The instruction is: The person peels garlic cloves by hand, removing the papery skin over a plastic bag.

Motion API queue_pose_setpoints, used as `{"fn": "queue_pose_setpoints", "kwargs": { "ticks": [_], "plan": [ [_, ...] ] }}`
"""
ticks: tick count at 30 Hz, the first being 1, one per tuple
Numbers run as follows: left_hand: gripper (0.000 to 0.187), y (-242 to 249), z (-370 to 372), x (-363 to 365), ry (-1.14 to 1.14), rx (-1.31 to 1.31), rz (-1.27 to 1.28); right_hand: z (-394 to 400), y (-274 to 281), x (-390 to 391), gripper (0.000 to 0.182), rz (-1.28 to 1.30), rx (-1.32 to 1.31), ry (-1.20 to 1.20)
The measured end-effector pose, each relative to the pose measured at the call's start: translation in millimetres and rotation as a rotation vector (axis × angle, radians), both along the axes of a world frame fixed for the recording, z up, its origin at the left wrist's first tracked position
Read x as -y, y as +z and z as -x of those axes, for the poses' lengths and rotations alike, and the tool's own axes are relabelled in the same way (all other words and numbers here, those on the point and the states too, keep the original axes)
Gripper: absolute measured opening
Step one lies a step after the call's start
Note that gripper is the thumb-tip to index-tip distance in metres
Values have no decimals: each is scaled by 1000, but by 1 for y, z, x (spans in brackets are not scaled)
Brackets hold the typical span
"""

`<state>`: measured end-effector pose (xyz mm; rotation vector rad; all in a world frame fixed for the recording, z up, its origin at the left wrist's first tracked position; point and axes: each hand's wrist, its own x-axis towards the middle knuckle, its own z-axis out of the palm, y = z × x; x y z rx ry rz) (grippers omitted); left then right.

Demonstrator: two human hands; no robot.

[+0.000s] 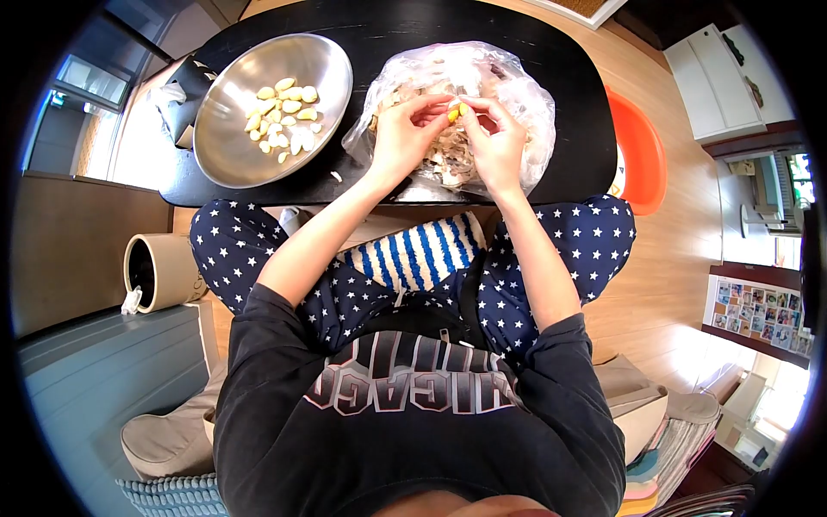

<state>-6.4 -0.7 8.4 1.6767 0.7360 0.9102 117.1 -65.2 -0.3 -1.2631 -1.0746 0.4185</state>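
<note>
Both hands meet over an open clear plastic bag [531, 129] that holds pale and brown husk-like pieces [448, 164]. Between the fingertips is a small yellow piece [454, 115], looking like a nut or kernel. My left hand [407, 133] pinches it from the left, fingers closed. My right hand [495, 138] closes on it from the other side, its thumb and forefinger together. To the left, a wide metal bowl [228, 138] holds several pale yellow kernels [287, 103].
The bag and bowl stand on a black table [370, 30] with rounded corners. A small white scrap [336, 176] lies near its front edge. An orange seat [642, 151] is past its right edge. A striped cloth [418, 254] rests on the lap.
</note>
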Motion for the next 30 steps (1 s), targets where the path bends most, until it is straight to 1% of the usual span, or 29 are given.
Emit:
{"fn": "queue_pose_setpoints", "kwargs": {
  "ticks": [6, 11, 14, 17, 20, 22, 25, 26, 27, 28, 29, 30],
  "plan": [
    [25, -3, 0, -4, -9, 37, 10, -5, 10, 3, 13, 142, 80, -34],
    [23, -1, 1, -5, -37, 35, 46, -8, 10, 2, 13, 124, 193, -19],
    [21, 0, 2, -6, -55, -22, 63, -8, 9, 2, 12, 130, 252, -15],
    [19, -7, 1, -9, -50, 42, 33, -8, 11, 2, 11, 130, 305, -16],
    [21, -4, 3, -10, -49, 1, -27, -8, 14, 4, 10, 112, 330, -8],
    [22, -1, 5, -9, -66, -92, -58, -7, 14, 4, 9, 100, 339, -3],
    [21, -2, 5, -8, -68, -110, -104, -7, 9, 3, 9, 68, 335, -35],
    [21, -3, 5, -8, -70, -111, -103, -9, 7, 2, 9, 76, 268, -8],
    [21, -4, 4, -8, -96, 0, 10, -9, 6, 1, 9, 82, 201, 18],
    [21, -4, 4, -8, -121, 112, 121, -10, 7, 2, 9, 81, 199, 17],
    [21, -3, 3, -8, -122, 109, 118, -9, 9, 2, 10, 96, 55, 49],
    [22, -1, 3, -8, -117, 127, 179, -8, 11, 2, 11, 111, -90, 81]
  ]
}}
